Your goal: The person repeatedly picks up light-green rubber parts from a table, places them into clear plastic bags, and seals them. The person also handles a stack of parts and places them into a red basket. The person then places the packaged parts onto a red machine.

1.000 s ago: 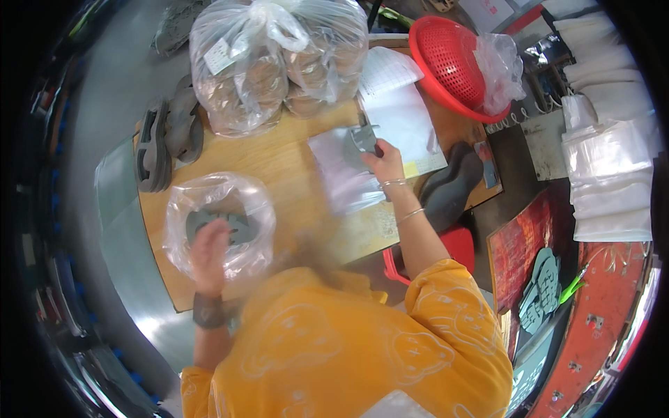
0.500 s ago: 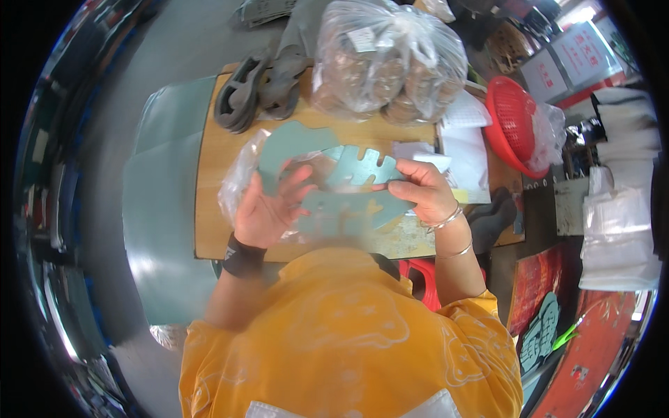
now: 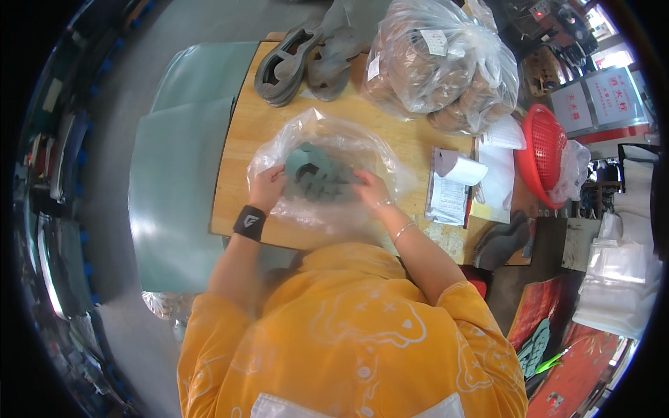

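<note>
A clear plastic bag [image 3: 327,150] lies on the wooden table [image 3: 240,150] in front of me. Inside it sits a stack of teal shoe-sole pieces [image 3: 319,174]. My left hand [image 3: 267,189], with a black wristband below it, grips the bag's left edge. Inside the bag's mouth, my right hand [image 3: 369,189], with a thin bracelet on its wrist, rests on the teal pieces.
Grey sole pieces [image 3: 300,56] lie at the table's far edge beside a big clear bag of brownish pieces [image 3: 439,66]. Papers [image 3: 456,184] and a red basket [image 3: 543,160] sit to the right. A dark sole [image 3: 502,240] lies at the right corner. Pale green sheets [image 3: 174,174] hang at left.
A second ago my right hand was at the papers and my left on the bag. Then both hands held teal pieces up; now the pieces are inside the bag.
</note>
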The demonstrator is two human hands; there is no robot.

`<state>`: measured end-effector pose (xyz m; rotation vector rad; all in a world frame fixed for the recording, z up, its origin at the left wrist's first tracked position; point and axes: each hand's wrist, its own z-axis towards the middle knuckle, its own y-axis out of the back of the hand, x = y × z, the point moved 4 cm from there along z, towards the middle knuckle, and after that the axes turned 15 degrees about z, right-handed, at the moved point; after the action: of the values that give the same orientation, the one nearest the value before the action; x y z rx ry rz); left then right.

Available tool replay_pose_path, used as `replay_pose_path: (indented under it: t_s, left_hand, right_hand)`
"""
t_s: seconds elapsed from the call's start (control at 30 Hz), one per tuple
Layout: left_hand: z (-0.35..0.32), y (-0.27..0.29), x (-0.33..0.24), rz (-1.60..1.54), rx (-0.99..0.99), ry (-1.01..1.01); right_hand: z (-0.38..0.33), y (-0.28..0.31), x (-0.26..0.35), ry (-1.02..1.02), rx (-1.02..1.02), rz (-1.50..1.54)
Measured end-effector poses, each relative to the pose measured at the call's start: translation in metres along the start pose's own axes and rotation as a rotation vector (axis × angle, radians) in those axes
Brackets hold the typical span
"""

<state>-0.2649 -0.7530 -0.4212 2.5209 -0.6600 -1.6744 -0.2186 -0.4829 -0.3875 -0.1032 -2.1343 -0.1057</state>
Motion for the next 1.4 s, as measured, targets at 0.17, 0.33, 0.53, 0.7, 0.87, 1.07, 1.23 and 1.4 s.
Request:
replay_pose_path:
  t_s: [0.17, 0.33, 0.53, 0.7, 0.87, 1.07, 1.23, 1.4]
  left_hand:
    - [0.014, -0.010, 0.004, 0.226, -0.090, -0.143]
    - [0.014, -0.008, -0.030, 0.663, -0.150, -0.118]
    - [-0.010, -0.014, -0.046, 0.963, -0.211, -0.102]
    - [-0.022, -0.015, -0.034, 0.782, 0.075, 0.016]
    - [0.006, -0.017, -0.014, 0.657, -0.122, -0.074]
    - [0.046, -0.032, 0.038, 0.580, -0.246, -0.032]
    - [0.027, -0.027, 0.023, 0.738, -0.302, -0.108]
    - [-0.045, -0.034, -0.061, 1.048, -0.572, -0.157]
  right_hand:
    - [-0.001, 0.014, -0.030, 0.312, -0.067, -0.040]
    - [-0.016, 0.012, -0.015, 0.435, -0.125, -0.350]
    - [-0.059, 0.006, -0.018, 0.275, -0.085, -0.500]
    - [-0.077, 0.002, -0.028, 0.046, 0.501, -0.920]
    - [-0.051, 0.008, -0.008, 0.456, 0.076, -0.765]
    - [-0.006, -0.016, -0.043, 0.172, 0.148, -0.484]
    - [-0.084, -0.010, -0.001, 0.552, 0.141, -0.503]
    - [-0.184, 0.066, 0.058, 0.800, 0.382, -0.269]
